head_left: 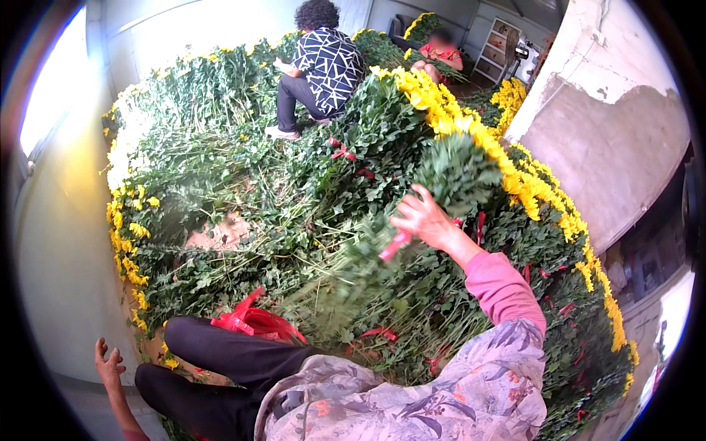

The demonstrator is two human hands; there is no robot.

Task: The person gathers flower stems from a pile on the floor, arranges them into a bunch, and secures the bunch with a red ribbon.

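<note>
A leafy bunch of yellow chrysanthemums (457, 170), bound with red ribbon (396, 245), lies across the pile at the right; its leaves and stems are smeared by motion. Over its middle is my right hand (425, 218), fingers stretched out and somewhat apart; whether they touch the bunch I cannot tell. At the lower left, beside my knee, my left hand (110, 365) is raised with its fingers apart and nothing in it. A loose bundle of red ribbon (257, 323) rests by my thigh.
Cut chrysanthemum stems (243, 272) cover the floor ahead. Tied bunches are stacked along the right, yellow heads (581, 235) outward. A person in a patterned top (329, 70) crouches at the far side; another person (441, 55) sits behind. A pale wall (70, 242) stands left.
</note>
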